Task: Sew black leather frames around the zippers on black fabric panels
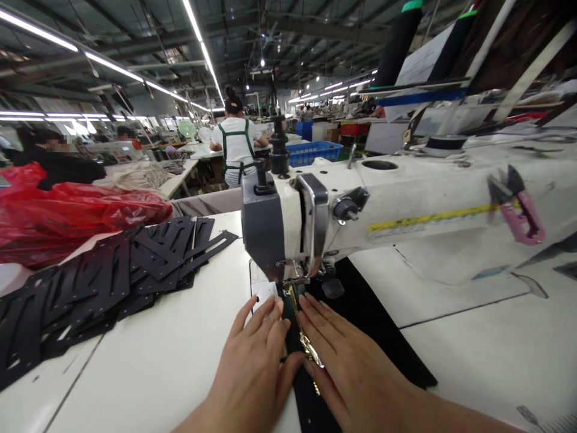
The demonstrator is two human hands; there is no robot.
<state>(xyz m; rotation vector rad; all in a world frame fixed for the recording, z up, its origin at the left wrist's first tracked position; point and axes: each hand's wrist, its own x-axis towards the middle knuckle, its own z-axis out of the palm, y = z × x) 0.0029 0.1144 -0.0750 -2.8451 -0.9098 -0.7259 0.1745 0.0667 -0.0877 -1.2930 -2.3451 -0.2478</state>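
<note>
My left hand (255,356) lies with its fingers stretched out on the left edge of a black zipper tape (292,329), palm down. On the other side my right hand (356,361) rests flat, its fingers beside the gold zipper teeth (296,310) and over black fabric (374,319). A shiny gold zipper pull (311,350) shows between the two hands. The upper end of the zipper lies under the needle area of a white sewing machine (419,192). Both thumbs come close together over the tape; what lies beneath the palms is hidden.
Black slotted strips (148,258) are piled on the left of the white table (180,361), near a red plastic bag (90,204). Pink-handled snips (525,216) sit against the machine arm. A person (237,141) stands beyond, near a blue crate (314,153).
</note>
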